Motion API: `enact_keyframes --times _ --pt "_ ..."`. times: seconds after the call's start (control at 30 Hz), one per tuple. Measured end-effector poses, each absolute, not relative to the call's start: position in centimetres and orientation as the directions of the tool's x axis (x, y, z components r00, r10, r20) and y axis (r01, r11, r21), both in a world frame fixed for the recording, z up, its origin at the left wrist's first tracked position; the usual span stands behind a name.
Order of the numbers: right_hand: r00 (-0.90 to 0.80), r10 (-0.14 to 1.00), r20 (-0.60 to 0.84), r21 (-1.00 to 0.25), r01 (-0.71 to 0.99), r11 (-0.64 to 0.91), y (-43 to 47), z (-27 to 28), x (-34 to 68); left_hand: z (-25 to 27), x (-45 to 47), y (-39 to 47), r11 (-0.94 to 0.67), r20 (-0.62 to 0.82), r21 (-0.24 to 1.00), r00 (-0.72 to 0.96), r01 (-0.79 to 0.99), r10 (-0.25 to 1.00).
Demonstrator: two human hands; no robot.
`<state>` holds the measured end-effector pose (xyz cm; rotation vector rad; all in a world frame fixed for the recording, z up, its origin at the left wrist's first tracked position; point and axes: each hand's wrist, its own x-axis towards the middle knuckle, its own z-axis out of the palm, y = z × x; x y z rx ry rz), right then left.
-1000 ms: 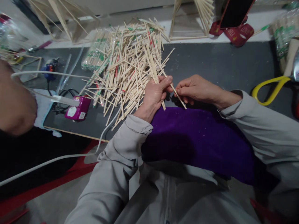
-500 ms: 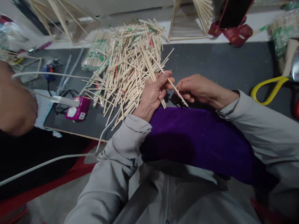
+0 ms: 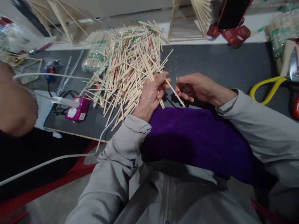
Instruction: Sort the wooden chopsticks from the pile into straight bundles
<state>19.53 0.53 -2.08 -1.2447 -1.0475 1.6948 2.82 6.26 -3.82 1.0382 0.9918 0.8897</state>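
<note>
My left hand (image 3: 153, 90) is closed around a few wooden chopsticks, held over the near edge of a loose pile. One chopstick (image 3: 175, 91) slants down to the right from between its thumb and fingers, with small whitish lumps near its lower end. Other held chopsticks (image 3: 147, 63) point up and left, their lower ends showing below the fist. Just right of the slanting chopstick, my right hand (image 3: 195, 87) has its thumb and fingers apart, not touching it. A faint pale bit shows by the thumb tip, too small to name. Purple cloth (image 3: 187, 133) covers my lap.
A big chopstick pile (image 3: 126, 68) lies on the dark table (image 3: 210, 59), beside wrapped chopsticks (image 3: 94, 56). Yellow-handled scissors (image 3: 263, 88) lie right. A magenta power adapter (image 3: 78, 109) with white cables and another person's arm (image 3: 16, 99) are left. Stick frames (image 3: 187, 23) stand behind.
My right hand's fingers have parted and drawn back from the slanting chopstick. That chopstick's lower end has shifted slightly left, and fewer whitish lumps show on it.
</note>
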Motion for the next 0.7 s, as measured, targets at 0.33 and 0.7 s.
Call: enact_keyframes --times 0.33,0.7 --pt "-0.203 0.917 -0.342 -0.924 -0.103 -0.368 0.59 -2.14 19.41 -4.13 2.93 6.03 0.322 -0.260 0.940 0.376 -0.113 0.890" --pt "-0.204 0.925 -0.320 -0.937 -0.072 -0.341 0.25 -2.05 19.41 -3.82 2.88 6.01 0.275 -0.230 0.956 0.322 -0.100 0.918"
